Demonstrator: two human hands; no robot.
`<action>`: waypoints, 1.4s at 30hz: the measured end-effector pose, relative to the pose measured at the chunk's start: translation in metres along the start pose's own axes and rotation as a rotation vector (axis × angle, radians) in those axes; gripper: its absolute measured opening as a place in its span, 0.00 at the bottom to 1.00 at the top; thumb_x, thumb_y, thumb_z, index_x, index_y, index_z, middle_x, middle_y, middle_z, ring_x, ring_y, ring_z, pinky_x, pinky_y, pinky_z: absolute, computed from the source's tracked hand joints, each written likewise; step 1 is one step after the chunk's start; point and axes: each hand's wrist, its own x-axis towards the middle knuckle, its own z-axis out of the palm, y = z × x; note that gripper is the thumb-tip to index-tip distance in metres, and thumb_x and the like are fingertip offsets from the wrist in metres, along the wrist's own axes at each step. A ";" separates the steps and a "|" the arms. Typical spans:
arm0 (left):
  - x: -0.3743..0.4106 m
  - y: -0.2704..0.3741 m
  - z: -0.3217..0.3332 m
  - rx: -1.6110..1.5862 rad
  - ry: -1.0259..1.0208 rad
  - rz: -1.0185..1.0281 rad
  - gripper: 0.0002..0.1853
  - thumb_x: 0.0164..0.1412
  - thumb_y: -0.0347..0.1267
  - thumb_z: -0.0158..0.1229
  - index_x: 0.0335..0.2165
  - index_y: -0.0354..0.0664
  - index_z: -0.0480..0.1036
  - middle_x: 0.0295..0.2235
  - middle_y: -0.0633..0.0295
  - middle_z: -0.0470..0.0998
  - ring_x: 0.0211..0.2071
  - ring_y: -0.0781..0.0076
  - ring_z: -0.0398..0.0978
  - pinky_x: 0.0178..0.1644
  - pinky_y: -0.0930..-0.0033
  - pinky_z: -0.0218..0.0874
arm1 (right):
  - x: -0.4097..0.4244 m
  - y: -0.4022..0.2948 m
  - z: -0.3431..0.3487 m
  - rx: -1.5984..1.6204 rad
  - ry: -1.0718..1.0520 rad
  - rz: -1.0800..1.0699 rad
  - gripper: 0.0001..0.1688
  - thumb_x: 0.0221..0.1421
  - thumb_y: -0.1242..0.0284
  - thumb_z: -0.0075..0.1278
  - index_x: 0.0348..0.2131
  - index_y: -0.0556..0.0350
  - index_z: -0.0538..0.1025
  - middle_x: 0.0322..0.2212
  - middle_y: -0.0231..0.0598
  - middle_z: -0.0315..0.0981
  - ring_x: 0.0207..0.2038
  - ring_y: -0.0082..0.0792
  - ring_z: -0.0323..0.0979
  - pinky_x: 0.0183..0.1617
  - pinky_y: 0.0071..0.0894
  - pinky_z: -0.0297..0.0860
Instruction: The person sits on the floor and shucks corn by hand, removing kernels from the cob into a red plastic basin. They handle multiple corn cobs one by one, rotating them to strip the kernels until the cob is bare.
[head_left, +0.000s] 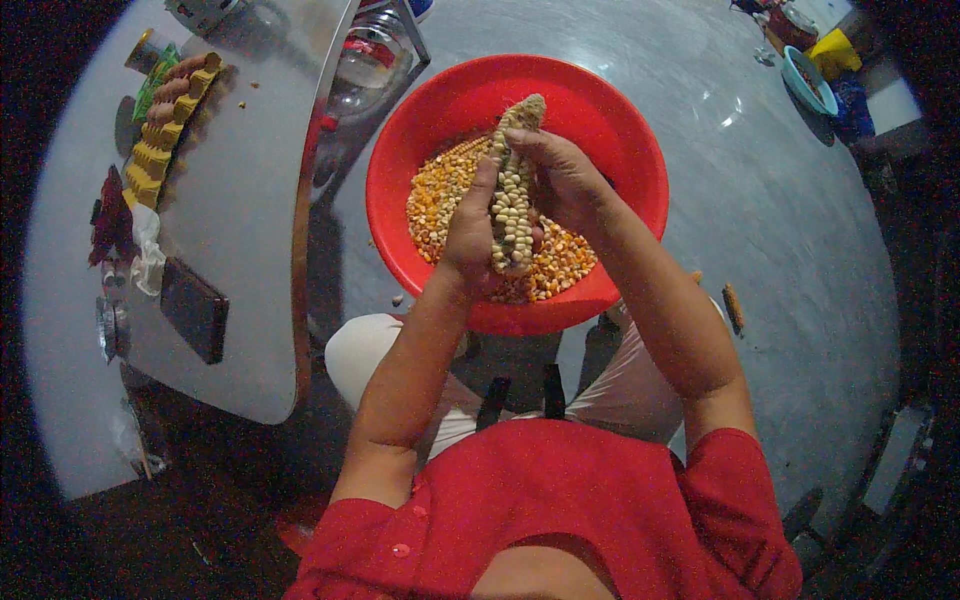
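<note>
Both my hands grip one ear of dried pale corn (512, 195), held tilted over a red plastic basin (585, 82). My left hand (472, 225) wraps the lower left side, its thumb lying along the kernels. Around the upper right side is my right hand (566, 176), its thumb near the bare tip. Some rows of kernels are gone, and part of the ear is hidden by my fingers. Loose yellow and whitish corn kernels (442, 195) cover the basin's bottom. Behind my left hand, part of another corn cob (469, 150) shows among them.
At left, a table (255, 300) carries a dark phone-like object (195, 309) and a yellow egg tray (152, 157). A large clear plastic bottle (367, 67) stands beside it. On the floor at right lie a corn cob (733, 309) and a light-blue bowl (810, 82).
</note>
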 end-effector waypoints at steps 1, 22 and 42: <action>0.002 -0.003 0.001 0.048 0.045 0.053 0.23 0.57 0.50 0.41 0.34 0.41 0.65 0.19 0.64 0.70 0.16 0.75 0.70 0.17 0.75 0.66 | 0.000 0.001 0.003 -0.033 0.045 -0.016 0.13 0.51 0.65 0.45 0.33 0.55 0.67 0.24 0.35 0.70 0.25 0.27 0.71 0.29 0.27 0.70; 0.007 -0.002 -0.004 0.029 0.057 0.060 0.24 0.58 0.50 0.36 0.38 0.42 0.65 0.24 0.62 0.73 0.18 0.75 0.72 0.18 0.74 0.68 | 0.001 0.006 0.001 -0.024 -0.002 -0.056 0.16 0.46 0.73 0.47 0.38 0.54 0.63 0.31 0.33 0.67 0.31 0.26 0.69 0.35 0.29 0.69; 0.011 -0.004 -0.012 -0.035 0.028 0.083 0.26 0.59 0.50 0.31 0.42 0.41 0.63 0.30 0.60 0.73 0.23 0.70 0.73 0.22 0.70 0.69 | -0.002 0.007 0.006 -0.015 -0.049 -0.053 0.18 0.47 0.70 0.48 0.39 0.51 0.62 0.29 0.31 0.67 0.30 0.26 0.69 0.31 0.28 0.70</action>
